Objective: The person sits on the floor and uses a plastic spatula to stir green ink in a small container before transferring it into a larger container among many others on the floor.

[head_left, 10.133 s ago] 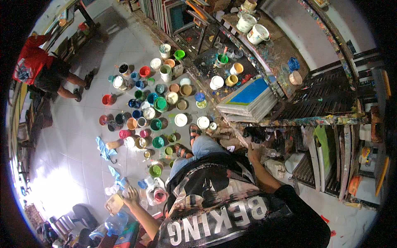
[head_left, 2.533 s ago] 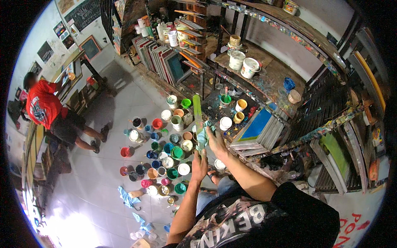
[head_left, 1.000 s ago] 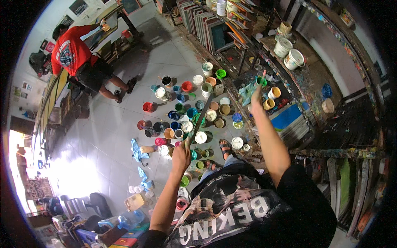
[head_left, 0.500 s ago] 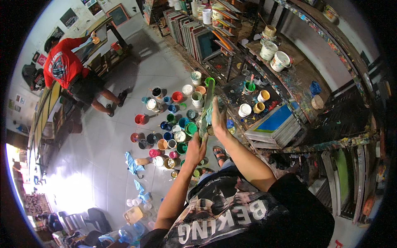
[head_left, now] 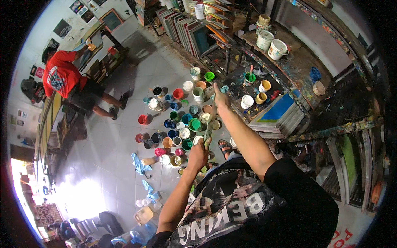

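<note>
My left hand (head_left: 198, 155) is closed around the near end of a long, narrow, grey-green paint-stained bar (head_left: 209, 131), which looks like a squeegee seen edge-on. My right hand (head_left: 222, 100) is at the bar's far end, pressing a small teal cloth (head_left: 224, 89) against it; part of the cloth is hidden by the fingers. Beneath the bar, many open paint pots crowd the floor, among them a green pot (head_left: 194, 123), a white pot (head_left: 184, 132) and a red pot (head_left: 178, 94). A bright green pot (head_left: 209, 76) stands just beyond my right hand.
At right stands a paint-stained bench with a yellow pot (head_left: 264, 86), a white tub (head_left: 247, 101) and a blue screen frame (head_left: 278, 108). Stacked frames (head_left: 182, 31) lean behind. A person in red (head_left: 65, 71) works at the left table. Blue cloths (head_left: 140, 164) lie on the floor.
My right hand has turned and closed more around the bar's far end. My left hand and the bar's near end sit slightly lower in view. The whole view has shifted a little.
</note>
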Demonstrator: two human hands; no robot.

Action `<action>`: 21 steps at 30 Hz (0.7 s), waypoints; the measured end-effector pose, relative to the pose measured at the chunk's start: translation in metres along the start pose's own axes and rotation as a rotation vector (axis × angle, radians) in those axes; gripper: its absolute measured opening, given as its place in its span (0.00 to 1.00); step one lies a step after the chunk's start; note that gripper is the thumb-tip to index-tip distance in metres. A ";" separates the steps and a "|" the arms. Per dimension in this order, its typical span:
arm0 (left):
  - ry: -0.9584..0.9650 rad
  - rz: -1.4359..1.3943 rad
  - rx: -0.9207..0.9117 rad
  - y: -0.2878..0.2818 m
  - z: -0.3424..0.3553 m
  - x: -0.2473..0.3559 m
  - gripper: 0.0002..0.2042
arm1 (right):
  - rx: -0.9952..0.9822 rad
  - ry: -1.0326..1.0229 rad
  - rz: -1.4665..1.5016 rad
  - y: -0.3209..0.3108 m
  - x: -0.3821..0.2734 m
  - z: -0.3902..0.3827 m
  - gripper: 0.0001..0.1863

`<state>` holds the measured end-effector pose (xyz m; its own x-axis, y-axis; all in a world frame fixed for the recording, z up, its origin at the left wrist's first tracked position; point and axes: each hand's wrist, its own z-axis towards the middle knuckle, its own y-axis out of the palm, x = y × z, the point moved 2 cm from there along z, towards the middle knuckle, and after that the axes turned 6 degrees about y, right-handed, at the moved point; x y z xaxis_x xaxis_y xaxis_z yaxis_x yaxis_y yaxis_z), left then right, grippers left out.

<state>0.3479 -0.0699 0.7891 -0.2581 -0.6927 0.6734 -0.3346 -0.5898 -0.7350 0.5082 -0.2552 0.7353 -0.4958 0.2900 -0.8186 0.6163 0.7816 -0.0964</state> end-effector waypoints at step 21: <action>-0.114 -0.706 0.426 -0.035 0.014 -0.012 0.19 | -0.957 0.212 0.622 -0.022 -0.009 -0.015 0.17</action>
<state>0.3758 -0.0464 0.8056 -0.0154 -0.1254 0.9920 -0.0061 -0.9921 -0.1255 0.4900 -0.2665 0.7531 -0.4178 0.7869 -0.4541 0.1203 0.5433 0.8309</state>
